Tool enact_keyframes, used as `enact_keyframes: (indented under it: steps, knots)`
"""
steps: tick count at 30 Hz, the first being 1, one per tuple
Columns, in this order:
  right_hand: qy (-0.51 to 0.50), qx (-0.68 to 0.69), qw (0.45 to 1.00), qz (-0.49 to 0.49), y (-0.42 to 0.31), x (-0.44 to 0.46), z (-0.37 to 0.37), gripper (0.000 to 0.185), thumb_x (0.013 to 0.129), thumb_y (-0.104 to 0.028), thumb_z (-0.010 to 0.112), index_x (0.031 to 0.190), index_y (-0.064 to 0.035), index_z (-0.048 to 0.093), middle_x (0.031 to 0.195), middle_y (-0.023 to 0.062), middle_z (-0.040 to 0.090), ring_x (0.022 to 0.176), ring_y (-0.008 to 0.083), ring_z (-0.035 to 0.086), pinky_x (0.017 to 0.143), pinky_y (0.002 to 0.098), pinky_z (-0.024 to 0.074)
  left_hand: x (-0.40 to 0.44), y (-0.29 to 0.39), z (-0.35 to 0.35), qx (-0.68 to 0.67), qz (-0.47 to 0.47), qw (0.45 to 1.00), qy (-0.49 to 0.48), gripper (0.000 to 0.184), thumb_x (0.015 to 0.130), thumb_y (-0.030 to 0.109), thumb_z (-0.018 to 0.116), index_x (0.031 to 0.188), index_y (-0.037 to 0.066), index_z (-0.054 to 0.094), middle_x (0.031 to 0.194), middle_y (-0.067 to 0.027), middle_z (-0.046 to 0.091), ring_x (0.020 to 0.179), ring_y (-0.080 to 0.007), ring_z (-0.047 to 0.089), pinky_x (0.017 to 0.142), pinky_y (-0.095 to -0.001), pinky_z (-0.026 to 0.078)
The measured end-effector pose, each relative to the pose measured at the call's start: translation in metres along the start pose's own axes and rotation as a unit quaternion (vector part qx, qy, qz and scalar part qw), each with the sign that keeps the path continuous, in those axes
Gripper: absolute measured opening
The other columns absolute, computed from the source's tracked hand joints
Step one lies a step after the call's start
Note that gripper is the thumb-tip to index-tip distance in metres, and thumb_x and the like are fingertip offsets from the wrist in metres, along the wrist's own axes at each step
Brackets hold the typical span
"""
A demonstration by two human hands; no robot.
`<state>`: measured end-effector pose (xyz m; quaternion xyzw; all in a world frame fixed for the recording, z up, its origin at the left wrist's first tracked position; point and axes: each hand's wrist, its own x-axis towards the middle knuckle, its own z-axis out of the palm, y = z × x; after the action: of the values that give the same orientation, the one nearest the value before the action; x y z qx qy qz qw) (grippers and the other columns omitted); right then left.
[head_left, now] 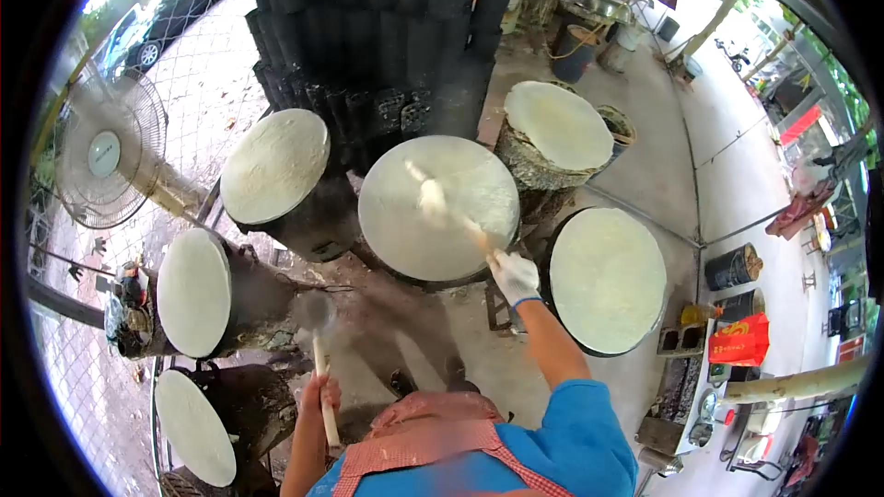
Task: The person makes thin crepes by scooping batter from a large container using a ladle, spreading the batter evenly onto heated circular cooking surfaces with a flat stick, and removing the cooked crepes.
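Surface first: grey concrete floor (665, 120), brown and grimy between the stoves. Area is open-sided. Grey wire-mesh fence (198, 51) on the left, dark shiny car (175, 2) beyond it; round grey wire-cage fan (103, 155) near the fence. Big stack of black tubular pieces (368, 28) at the back, just behind the middle. Red printed plastic bag (739, 342) off to the right.

Six round flat-topped stoves ring the worker: three left, one centre, two right. All tops carry an off-white layer.

Right grip (515, 277), white glove with blue cuff, is closed around the tan wooden handle of a pale lumpy-headed tool (433, 199). Tool is over the off-white centre stove top (396, 239); head is whitish and motion-blurred, can't tell if it touches. The layer under it looks damp and slightly streaky, paler near the edge.

Left grip (321, 395), bare, is wrapped around the light wooden handle of a round-bowled grey ladle (316, 312). Ladle sits low, right of the left-hand stoves, bowl pointing away from the body. Bowl is blurred, contents unreadable.
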<state>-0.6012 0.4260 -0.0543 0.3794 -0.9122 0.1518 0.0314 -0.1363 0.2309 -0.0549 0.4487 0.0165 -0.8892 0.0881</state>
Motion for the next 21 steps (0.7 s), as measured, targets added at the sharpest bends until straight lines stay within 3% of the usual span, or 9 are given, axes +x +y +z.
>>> enact_keyframes:
  steps: [3, 5, 8, 9, 15, 17, 19, 20, 21]
  knots:
    - [-0.058, 0.001, 0.998, 0.036, 0.001, -0.02, -0.04, 0.027, 0.086, -0.037, 0.052, 0.09, -0.0133, 0.063, 0.076, 0.0155, 0.062, 0.07, 0.0352, 0.06, 0.063, 0.0454, 0.0472, 0.027, 0.015, 0.041, 0.121, 0.09, 0.987, -0.063, 0.027, 0.089, 0.026, 0.051, 0.069, 0.011, 0.04, 0.053, 0.0036, 0.032, 0.038, -0.009, 0.031, 0.033, -0.0237, 0.027]
    - [0.021, 0.038, 0.991, 0.124, 0.017, -0.031, -0.026, 0.029, 0.087, -0.039, 0.049, 0.089, -0.0141, 0.064, 0.077, 0.0177, 0.062, 0.072, 0.0362, 0.06, 0.065, 0.046, 0.0473, 0.038, 0.017, 0.091, 0.091, 0.127, 0.985, -0.066, 0.026, 0.09, 0.014, 0.05, 0.068, 0.011, 0.036, 0.05, 0.0015, 0.032, 0.036, -0.0081, 0.028, 0.032, -0.0228, 0.026]
    - [-0.07, -0.085, 0.992, 0.058, 0.005, -0.057, -0.01, 0.033, 0.085, -0.043, 0.051, 0.096, -0.0155, 0.064, 0.072, 0.018, 0.061, 0.064, 0.0343, 0.06, 0.059, 0.0446, 0.0483, 0.071, 0.027, 0.155, 0.085, 0.087, 0.99, -0.072, 0.016, 0.09, 0.011, 0.05, 0.083, 0.011, 0.036, 0.059, 0.0034, 0.036, 0.041, -0.0048, 0.031, 0.031, -0.0196, 0.025]
    - [0.006, -0.07, 0.997, 0.017, -0.004, -0.066, -0.016, 0.033, 0.085, -0.042, 0.051, 0.095, -0.0136, 0.065, 0.071, 0.0182, 0.061, 0.062, 0.0349, 0.059, 0.059, 0.0447, 0.0479, 0.091, 0.028, 0.165, 0.092, 0.09, 0.989, -0.078, 0.017, 0.089, 0.009, 0.051, 0.085, 0.012, 0.035, 0.059, 0.003, 0.036, 0.041, -0.0046, 0.031, 0.031, -0.0194, 0.025]
    - [-0.058, -0.112, 0.973, 0.194, -0.016, -0.109, -0.006, 0.032, 0.085, -0.04, 0.052, 0.1, -0.0147, 0.064, 0.074, 0.0136, 0.06, 0.063, 0.0331, 0.06, 0.058, 0.0455, 0.0475, 0.111, -0.02, 0.241, 0.203, 0.131, 0.97, -0.021, 0.023, 0.083, 0.01, 0.053, 0.095, 0.009, 0.033, 0.061, -0.0017, 0.036, 0.042, -0.0114, 0.032, 0.036, -0.0275, 0.031]
    - [-0.06, -0.053, 0.992, 0.096, -0.049, -0.125, 0.005, 0.03, 0.086, -0.037, 0.053, 0.092, -0.0105, 0.065, 0.072, 0.0165, 0.062, 0.065, 0.0328, 0.06, 0.061, 0.045, 0.0468, 0.156, -0.029, 0.231, 0.266, 0.06, 0.961, -0.036, 0.019, 0.083, 0.013, 0.052, 0.089, 0.006, 0.035, 0.058, -0.0009, 0.034, 0.041, -0.0117, 0.032, 0.036, -0.0277, 0.031]
    - [0.024, 0.014, 0.996, 0.087, -0.072, -0.128, 0.022, 0.03, 0.086, -0.037, 0.053, 0.088, -0.0097, 0.065, 0.074, 0.0154, 0.063, 0.067, 0.0307, 0.061, 0.062, 0.0425, 0.0479, 0.144, -0.036, 0.237, 0.209, 0.043, 0.977, -0.019, 0.019, 0.084, 0.016, 0.052, 0.086, 0.005, 0.037, 0.056, 0.0, 0.034, 0.041, -0.0112, 0.032, 0.036, -0.0269, 0.031]
    - [-0.033, 0.022, 0.992, 0.12, -0.076, -0.127, 0.022, 0.026, 0.084, -0.032, 0.057, 0.091, -0.0086, 0.065, 0.075, 0.0139, 0.064, 0.067, 0.0299, 0.061, 0.063, 0.0399, 0.0484, 0.132, -0.036, 0.238, 0.179, 0.036, 0.983, -0.006, 0.019, 0.085, 0.018, 0.052, 0.084, 0.004, 0.039, 0.055, 0.0005, 0.034, 0.04, -0.0109, 0.032, 0.035, -0.0265, 0.031]
    - [0.004, 0.033, 0.995, 0.098, -0.083, -0.137, 0.008, 0.026, 0.083, -0.03, 0.059, 0.094, -0.0079, 0.065, 0.075, 0.0136, 0.064, 0.066, 0.0299, 0.061, 0.062, 0.0397, 0.0482, 0.113, -0.015, 0.212, -0.008, -0.154, 0.982, -0.108, 0.019, 0.087, 0.022, 0.051, 0.088, 0.006, 0.042, 0.054, 0.0012, 0.034, 0.04, -0.0087, 0.031, 0.035, -0.024, 0.031]
